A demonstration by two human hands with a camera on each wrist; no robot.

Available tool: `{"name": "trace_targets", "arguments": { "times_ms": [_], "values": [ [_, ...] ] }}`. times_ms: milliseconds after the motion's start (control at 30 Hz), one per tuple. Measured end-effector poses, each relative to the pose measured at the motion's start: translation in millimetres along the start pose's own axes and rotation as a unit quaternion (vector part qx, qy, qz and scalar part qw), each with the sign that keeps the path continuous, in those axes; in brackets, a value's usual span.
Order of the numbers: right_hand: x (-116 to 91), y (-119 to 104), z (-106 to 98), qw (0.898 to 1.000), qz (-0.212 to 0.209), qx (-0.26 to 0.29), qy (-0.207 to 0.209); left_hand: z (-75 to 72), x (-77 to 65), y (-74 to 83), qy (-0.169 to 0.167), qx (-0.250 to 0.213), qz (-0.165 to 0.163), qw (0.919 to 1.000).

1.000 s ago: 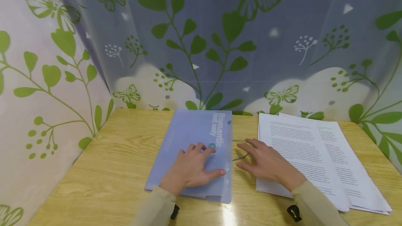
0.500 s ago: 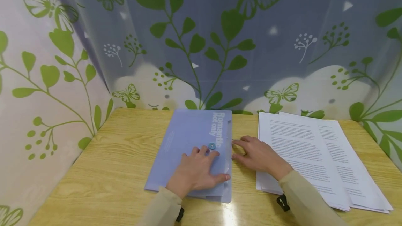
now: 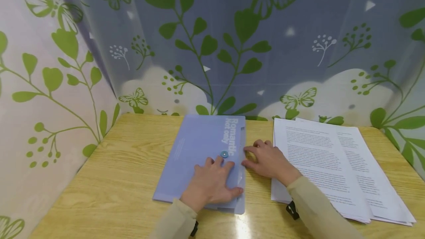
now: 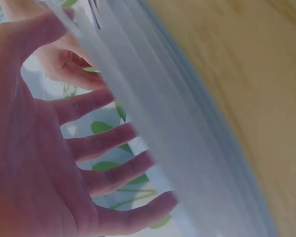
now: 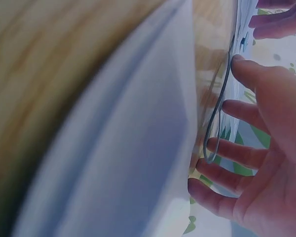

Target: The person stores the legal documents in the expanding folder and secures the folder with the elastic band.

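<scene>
A periwinkle document folder (image 3: 196, 135) with white lettering lies on the table, a round teal button (image 3: 224, 154) on its front. My left hand (image 3: 212, 185) rests on the folder's lower right part, fingers spread; in the left wrist view the fingertips meet the layered folder edge (image 4: 167, 118). At the folder's right edge is my right hand (image 3: 269, 160), its thumb and index finger bent towards the edge, apart from each other. A grey elastic cord (image 5: 226, 81) loops beside its fingers in the right wrist view; no firm grip on it shows.
Two overlapping stacks of printed paper (image 3: 308, 158) lie to the right, partly under the right forearm. The wooden table (image 3: 109, 180) extends left of the folder. A leaf-patterned curtain (image 3: 212, 47) hangs behind and at the sides.
My right hand has moved left from the cord's outer end to the folder's right edge. My left hand has slid slightly right and nearer to me on the folder, which stays in place.
</scene>
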State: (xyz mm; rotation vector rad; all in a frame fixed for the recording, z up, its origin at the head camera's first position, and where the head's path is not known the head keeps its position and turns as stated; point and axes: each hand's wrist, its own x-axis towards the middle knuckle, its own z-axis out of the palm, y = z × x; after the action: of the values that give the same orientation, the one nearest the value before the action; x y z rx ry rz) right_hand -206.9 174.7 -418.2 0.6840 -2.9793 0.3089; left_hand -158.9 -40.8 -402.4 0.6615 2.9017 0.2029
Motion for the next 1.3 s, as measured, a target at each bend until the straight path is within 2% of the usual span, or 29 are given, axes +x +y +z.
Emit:
{"name": "trace_targets", "arguments": {
  "times_ms": [133, 300, 567, 800, 1000, 1133, 1300],
  "values": [
    [1.0, -2.4, -0.7, 1.0, 0.009, -0.001, -0.008, -1.5, 1.0, 1.7, -0.006, -0.012, -0.001, 0.9999],
    [1.5, -2.7, -0.1, 1.0, 0.016, 0.0, -0.015, -5.3, 4.8, 0.5, -0.011, -0.049, 0.006, 0.9987],
    [0.9, -1.0, 0.2, 1.0, 0.018, -0.001, -0.018, -7.6, 8.6, -7.6, -0.004, -0.093, 0.036, 0.995],
    [-0.4, 0.6, 0.1, 1.0, 0.009, -0.001, -0.007, -8.8, 6.0, -8.7, -0.012, -0.1, 0.06, 0.9931],
    [-0.6, 1.0, 0.6, 1.0, 0.014, 0.004, -0.01, -9.6, 5.6, -8.3, -0.019, -0.105, 0.06, 0.9925],
    [-0.2, 1.1, 0.2, 1.0, 0.017, 0.006, -0.013, -9.5, 5.7, -8.6, -0.009, -0.112, 0.055, 0.9921],
    [0.4, 1.2, -1.3, 1.0, 0.016, 0.007, -0.012, -8.9, 7.6, -9.4, 0.02, -0.111, 0.052, 0.9922]
  ]
}}
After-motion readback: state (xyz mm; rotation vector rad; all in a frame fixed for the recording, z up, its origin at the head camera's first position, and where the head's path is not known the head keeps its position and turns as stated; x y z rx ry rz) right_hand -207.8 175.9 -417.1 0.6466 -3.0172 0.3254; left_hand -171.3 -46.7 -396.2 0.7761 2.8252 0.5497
